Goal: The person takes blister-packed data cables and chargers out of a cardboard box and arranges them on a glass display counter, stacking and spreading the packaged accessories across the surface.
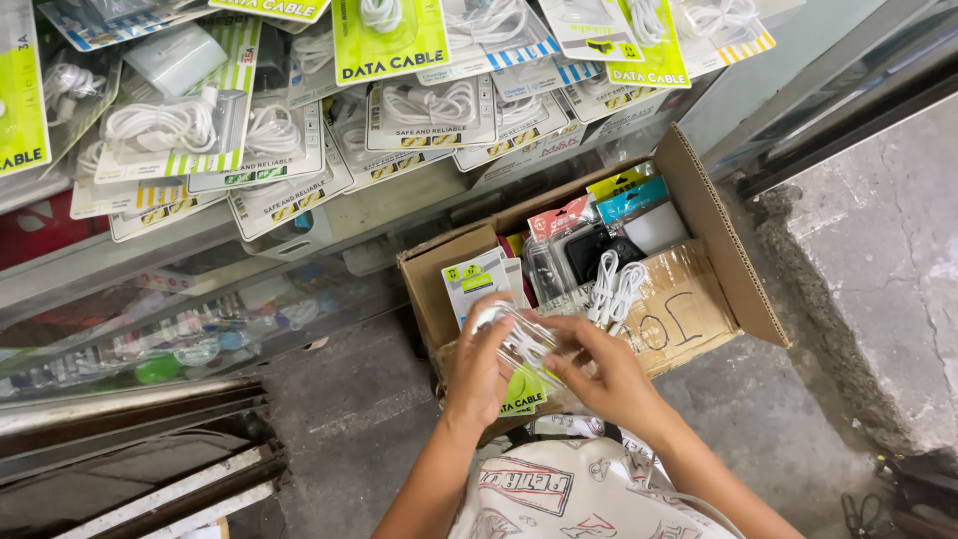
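Both my hands hold a clear plastic packet with a white cable and a green card (524, 359) just above the near edge of an open cardboard box (714, 230). My left hand (479, 369) grips the packet's left side from above. My right hand (609, 374) pinches its right side with fingers curled around it. Inside the box lie more packaged cables and chargers, with a loose white cable bundle (614, 289) on top.
A display of hanging white cable packets (269, 130) covers the wall above a glass counter (180, 329). Grey concrete floor (349, 409) lies left of the box, a raised concrete step (878, 269) to the right. Metal rails (130, 459) run at lower left.
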